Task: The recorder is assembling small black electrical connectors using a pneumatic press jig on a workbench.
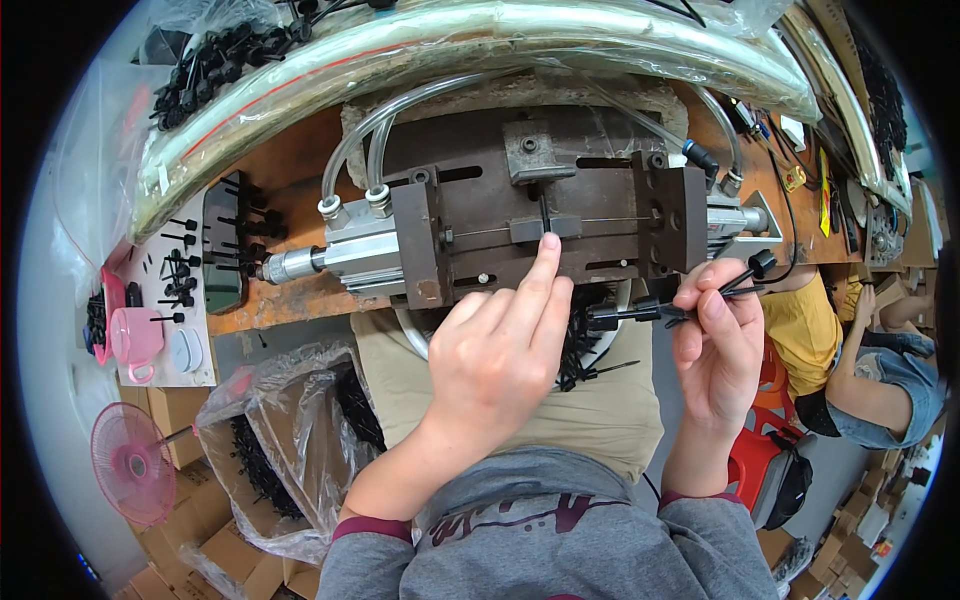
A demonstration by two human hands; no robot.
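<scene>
My left hand (505, 345) reaches over a dark metal clamping fixture (490, 185). Its index finger is stretched out, with the tip at a thin black stem (546, 212) standing across a small grey block (528, 230) in the fixture's middle. The left thumb is hidden. In my right hand (722, 340), just right of the fixture, several black stemmed parts (740, 288) with cylindrical heads are pinched between thumb and fingers. Their heads point to both sides. More such parts (585, 350) lie in my lap, partly behind the left hand.
Pneumatic cylinders (365, 258) with clear hoses flank the fixture on the wooden bench (275, 305). A plastic-wrapped roll (450, 45) runs along the back. A plastic-lined box (290, 430) and pink fan (135, 463) stand at left. Another person (870, 395) sits at right.
</scene>
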